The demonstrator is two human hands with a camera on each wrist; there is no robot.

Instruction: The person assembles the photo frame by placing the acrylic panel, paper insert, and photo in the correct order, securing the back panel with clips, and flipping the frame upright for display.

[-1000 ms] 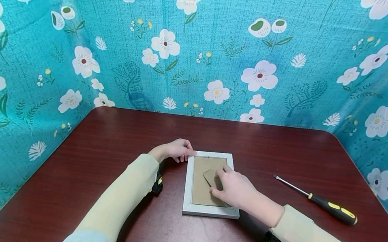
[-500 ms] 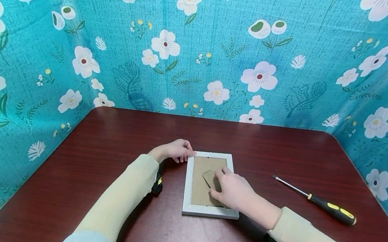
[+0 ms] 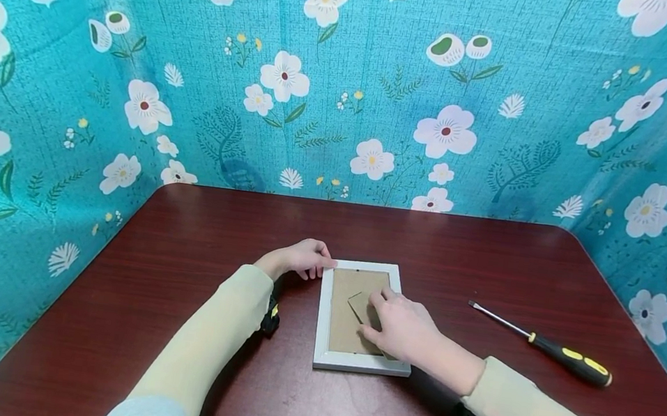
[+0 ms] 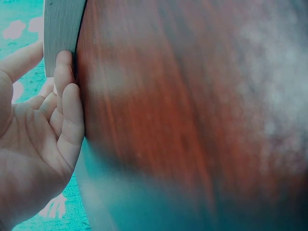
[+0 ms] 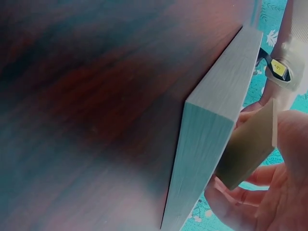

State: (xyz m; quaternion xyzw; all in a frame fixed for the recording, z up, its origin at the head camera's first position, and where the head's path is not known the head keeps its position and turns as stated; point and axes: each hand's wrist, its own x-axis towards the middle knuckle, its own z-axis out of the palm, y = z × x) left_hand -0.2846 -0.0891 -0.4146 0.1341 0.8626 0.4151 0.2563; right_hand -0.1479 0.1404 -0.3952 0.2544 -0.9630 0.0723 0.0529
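Observation:
A white picture frame (image 3: 326, 319) lies face down on the table, its brown backing board (image 3: 341, 339) uppermost. At its far left corner is my left hand (image 3: 303, 258), thumb on the rim and fingers against the side. The left wrist view shows this left hand (image 4: 43, 130) holding the frame's edge (image 4: 62, 33) between thumb and fingers. Over the backing, my right hand (image 3: 403, 326) grips the brown stand flap (image 3: 366, 308). In the right wrist view the flap (image 5: 248, 144) tilts up from the frame, between the thumb and fingers of the right hand (image 5: 269, 192).
A flathead screwdriver (image 3: 569, 358) with a black and yellow handle lies to the right of the frame on the dark red wooden table (image 3: 211, 220). A teal flowered cloth (image 3: 335, 96) hangs behind the table and at both sides.
My right hand has shifted very slightly, still gripping the stand flap. The left hand and the picture frame stay in place.

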